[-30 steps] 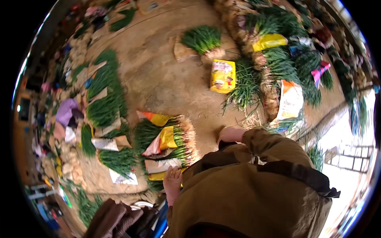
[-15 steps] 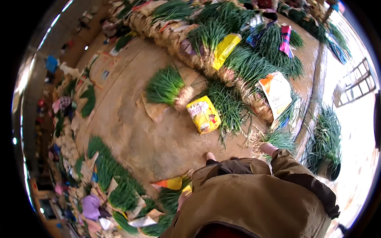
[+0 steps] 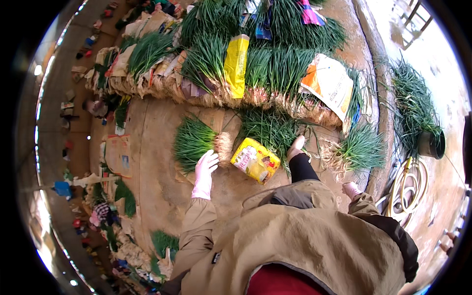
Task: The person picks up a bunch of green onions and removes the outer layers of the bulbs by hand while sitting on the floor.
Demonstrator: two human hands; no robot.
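My left hand, in a pale pink glove, reaches out with its fingers stretched and apart. It is beside the root end of a bundle of spring onions lying on the floor; whether the fingertips touch it I cannot tell. Just right of that bundle lies a yellow plastic-wrapped package. My right hand, also gloved in pink, hangs low beside my right sleeve, with its fingers too small and partly hidden to read. Nearest to it is a smaller bunch of spring onions with pale roots.
A long row of stacked spring onions runs across the far side, with a yellow bag and a white-and-orange sack on it. Loose greens lie by my foot. A coiled hose and dark bucket are right.
The view has turned and my body has moved. My left hand has come up from low beside my coat to the spring onion bundle. My right hand now hangs farther from the small bunch.
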